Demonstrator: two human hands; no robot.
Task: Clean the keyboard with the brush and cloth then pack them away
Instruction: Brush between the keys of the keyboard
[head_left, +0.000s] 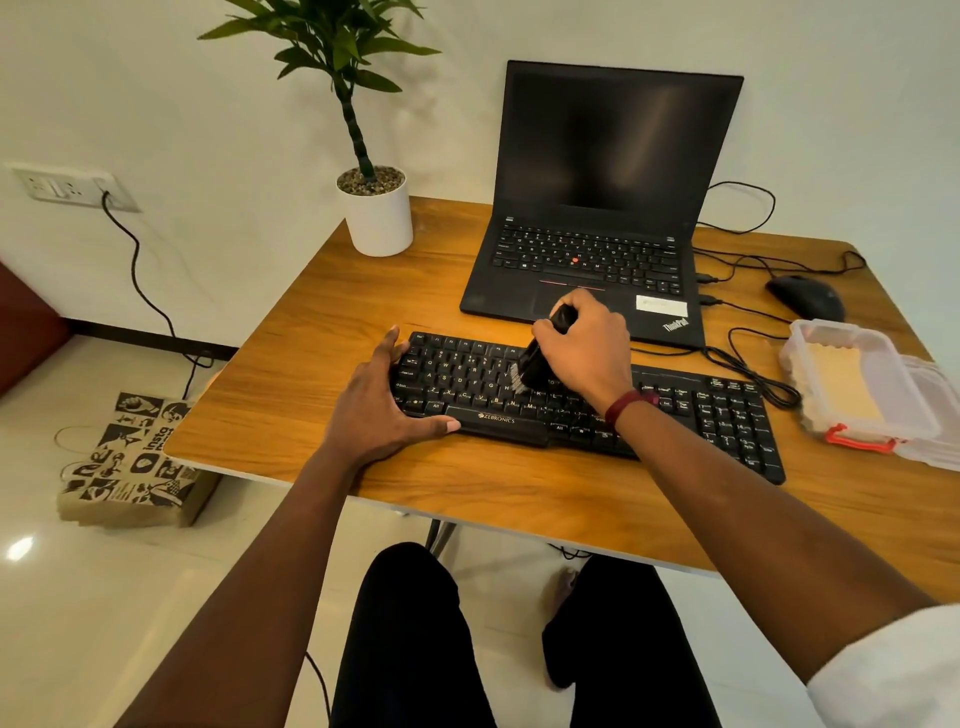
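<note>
A black keyboard (727, 415) lies across the front of the wooden table (311, 374). My right hand (589, 348) grips a black brush (537, 358) and holds it tilted, with its pale bristles down on the keys near the keyboard's middle. My left hand (379, 400) rests on the keyboard's left end, fingers spread along the far edge and thumb along the front edge. A clear plastic box (795, 358) with a red latch stands open at the right, and a yellowish cloth (841, 384) lies inside it.
An open black laptop (597, 208) stands behind the keyboard. A black mouse (805, 296) and cables lie at the back right. A white potted plant (376, 218) is at the back left corner. A printed paper bag (130, 462) sits on the floor to the left.
</note>
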